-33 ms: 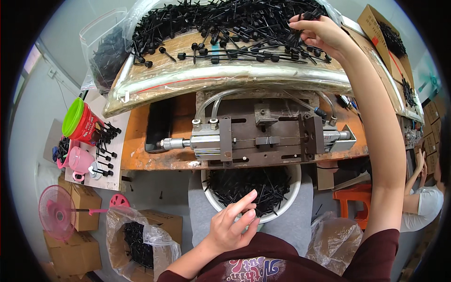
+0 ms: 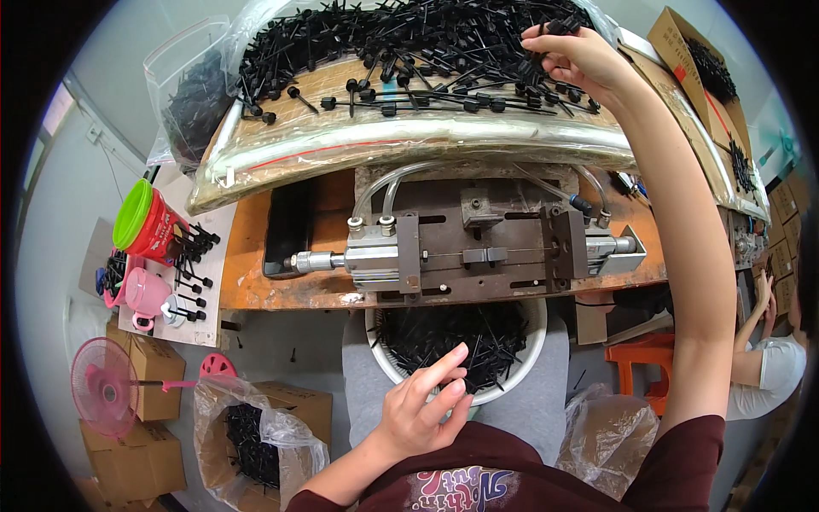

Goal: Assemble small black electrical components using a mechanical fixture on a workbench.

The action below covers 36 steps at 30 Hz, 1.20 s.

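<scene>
A large heap of black plastic pins with knobbed heads (image 2: 409,38) lies on the plastic-wrapped raised board at the back. My right hand (image 2: 584,64) reaches into the heap's right end, fingers bent round a few of the black pins; exactly how many is hidden. My left hand (image 2: 422,410) hovers over the near rim of a white basin (image 2: 539,350) in my lap. Its index finger is stretched out and the others are partly curled, with nothing visible in them. More black pins fill the basin. Between heap and basin stands a metal clamping fixture (image 2: 486,256) with air cylinders.
At left are a red bucket with a green rim (image 2: 158,226), a pink cup (image 2: 147,290) and a pink fan (image 2: 104,386). A lined carton (image 2: 299,448) holds black parts. An orange stool (image 2: 640,363) and another person (image 2: 772,367) are at right.
My right hand has shifted very slightly at the heap. The left hand stays in place.
</scene>
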Motion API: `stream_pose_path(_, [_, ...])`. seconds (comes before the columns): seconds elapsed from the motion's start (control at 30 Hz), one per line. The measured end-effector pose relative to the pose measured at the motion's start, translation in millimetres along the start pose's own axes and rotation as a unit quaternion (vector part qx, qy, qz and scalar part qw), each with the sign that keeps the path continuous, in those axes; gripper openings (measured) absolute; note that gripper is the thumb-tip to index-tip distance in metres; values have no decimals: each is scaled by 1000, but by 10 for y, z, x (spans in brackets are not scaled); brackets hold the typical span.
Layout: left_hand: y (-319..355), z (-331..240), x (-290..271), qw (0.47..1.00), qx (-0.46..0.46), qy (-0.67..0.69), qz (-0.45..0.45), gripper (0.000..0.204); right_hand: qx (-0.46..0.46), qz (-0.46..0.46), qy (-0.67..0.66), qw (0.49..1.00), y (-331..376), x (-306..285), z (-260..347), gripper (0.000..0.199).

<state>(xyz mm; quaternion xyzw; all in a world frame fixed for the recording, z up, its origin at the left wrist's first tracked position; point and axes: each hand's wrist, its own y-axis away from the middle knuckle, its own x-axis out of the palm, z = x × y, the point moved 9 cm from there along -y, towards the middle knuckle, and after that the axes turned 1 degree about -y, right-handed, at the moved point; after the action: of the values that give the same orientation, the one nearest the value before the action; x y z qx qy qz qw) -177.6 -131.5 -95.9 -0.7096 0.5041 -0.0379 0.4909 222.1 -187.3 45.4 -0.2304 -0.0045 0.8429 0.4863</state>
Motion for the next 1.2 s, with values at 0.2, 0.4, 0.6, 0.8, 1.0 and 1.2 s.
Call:
stream_pose_path(0.2, [-249, -96, -74, 1000, 7, -27, -10, 63, 13, -64, -164, 984, -39, -247, 32, 13])
stream_pose_path(0.4, [-718, 173, -297, 995, -64, 8, -78, 43, 8, -92, -322, 942, 367, 27, 220, 8])
stream_pose_path(0.6, [-1320, 763, -37, 936, -196, 263, -127, 60, -63, -37, -379, 923, 649, 159, 221, 23])
stream_pose_path(0.8, [-1449, 837, 261, 787, -285, 540, -90, 54, 13, -9, -464, 886, 1476, 660, 270, 17])
stream_pose_path(1.0, [-1037, 617, 280, 801, -290, 523, -44, 44, 66, -45, -499, 863, 1829, 775, -90, 14])
stream_pose_path(1.2, [-938, 689, 317, 882, -266, 382, -70, 51, 117, -55, -561, 818, 2120, 936, -276, 15])
